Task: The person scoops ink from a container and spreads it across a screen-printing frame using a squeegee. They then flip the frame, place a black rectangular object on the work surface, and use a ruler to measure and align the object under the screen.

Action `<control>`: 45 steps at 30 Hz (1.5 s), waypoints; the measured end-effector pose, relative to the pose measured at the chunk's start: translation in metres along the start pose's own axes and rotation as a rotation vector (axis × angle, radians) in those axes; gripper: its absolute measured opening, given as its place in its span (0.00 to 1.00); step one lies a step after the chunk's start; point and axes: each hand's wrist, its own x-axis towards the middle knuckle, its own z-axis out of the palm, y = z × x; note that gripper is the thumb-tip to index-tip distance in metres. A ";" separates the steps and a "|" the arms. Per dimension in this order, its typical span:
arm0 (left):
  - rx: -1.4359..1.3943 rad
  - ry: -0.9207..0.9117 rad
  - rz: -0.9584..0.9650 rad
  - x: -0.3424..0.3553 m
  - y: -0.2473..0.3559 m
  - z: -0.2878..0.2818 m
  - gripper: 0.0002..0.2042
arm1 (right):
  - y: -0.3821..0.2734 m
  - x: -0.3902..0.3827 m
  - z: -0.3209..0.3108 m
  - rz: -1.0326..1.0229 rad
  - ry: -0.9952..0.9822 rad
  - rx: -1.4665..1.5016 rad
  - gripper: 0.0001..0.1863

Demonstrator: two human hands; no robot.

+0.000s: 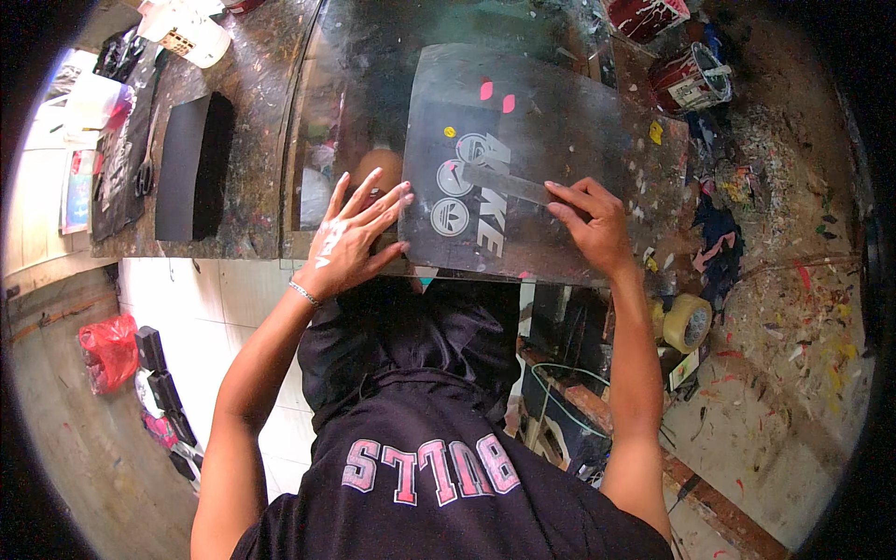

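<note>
A clear, flexible sheet (560, 103) lies on the dark glass tabletop in front of me, its lower edge close to my lap. White round emblems (450, 217) and a row of white block letters (490, 224) show on it, along with small pink and yellow bits. My right hand (595, 224) pinches a narrow translucent strip (513, 183), whose far end reaches over the letters and emblems. Beside the sheet's left edge, my left hand (359, 229) is spread flat, fingers apart. White marks show on the back of it, and it holds nothing.
Paint-stained cans (691, 82) stand at the far right. On the left are a black panel (191, 168), scissors (145, 173) and a white plastic container (191, 35). A tape roll (686, 322) is near my right forearm. A red plastic bag (108, 353) lies lower left.
</note>
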 end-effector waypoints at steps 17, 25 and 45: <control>-0.085 0.102 -0.008 -0.002 -0.003 0.004 0.28 | -0.031 0.022 0.042 -0.007 -0.102 -0.066 0.17; -0.155 0.143 -0.015 -0.003 -0.007 0.008 0.27 | -0.034 0.026 0.041 -0.016 -0.137 -0.142 0.16; -0.165 0.181 0.001 -0.003 -0.007 0.009 0.25 | -0.030 0.029 0.042 -0.018 -0.156 -0.142 0.15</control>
